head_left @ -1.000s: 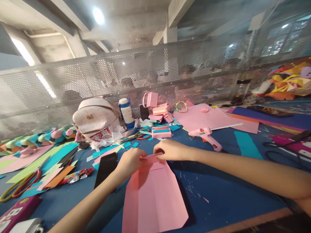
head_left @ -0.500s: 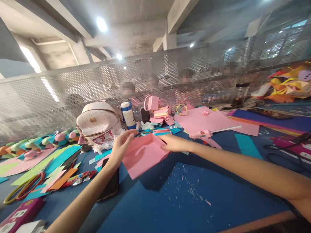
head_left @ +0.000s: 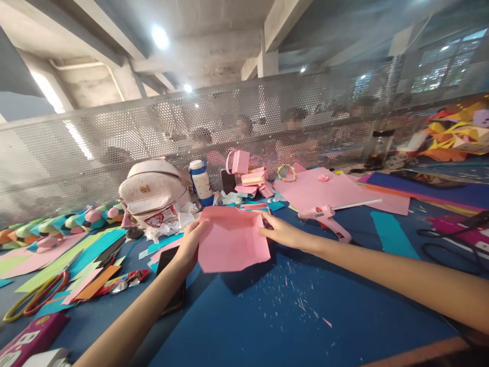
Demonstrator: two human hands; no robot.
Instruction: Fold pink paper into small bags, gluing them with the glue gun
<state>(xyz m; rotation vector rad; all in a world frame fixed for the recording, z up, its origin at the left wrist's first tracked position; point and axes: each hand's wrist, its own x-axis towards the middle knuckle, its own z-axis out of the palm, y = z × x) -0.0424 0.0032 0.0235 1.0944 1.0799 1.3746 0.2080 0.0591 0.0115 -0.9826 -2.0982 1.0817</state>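
Note:
A pink paper piece (head_left: 234,244), folded up at its edges like a shallow open box, is held above the blue table (head_left: 267,326). My left hand (head_left: 193,242) grips its left edge, thumb on the inner face. On the opposite edge, my right hand (head_left: 280,229) is closed with the fingers partly behind the paper. Just right of that hand lies a pink glue gun (head_left: 324,218) with a white glue stick in it. A dark phone (head_left: 171,285) rests under my left wrist.
At the back stand a pale backpack (head_left: 155,188), a white-and-blue bottle (head_left: 200,182) and small pink paper boxes (head_left: 254,179). Scissors (head_left: 42,295) and coloured paper strips (head_left: 95,283) lie left. Pink sheets (head_left: 305,188) spread behind the glue gun. People sit beyond the perforated metal screen (head_left: 153,127).
My left hand has come to the paper's left edge and closed on it. The pink paper has turned more level and squarely toward me, while my right hand has shifted slightly right.

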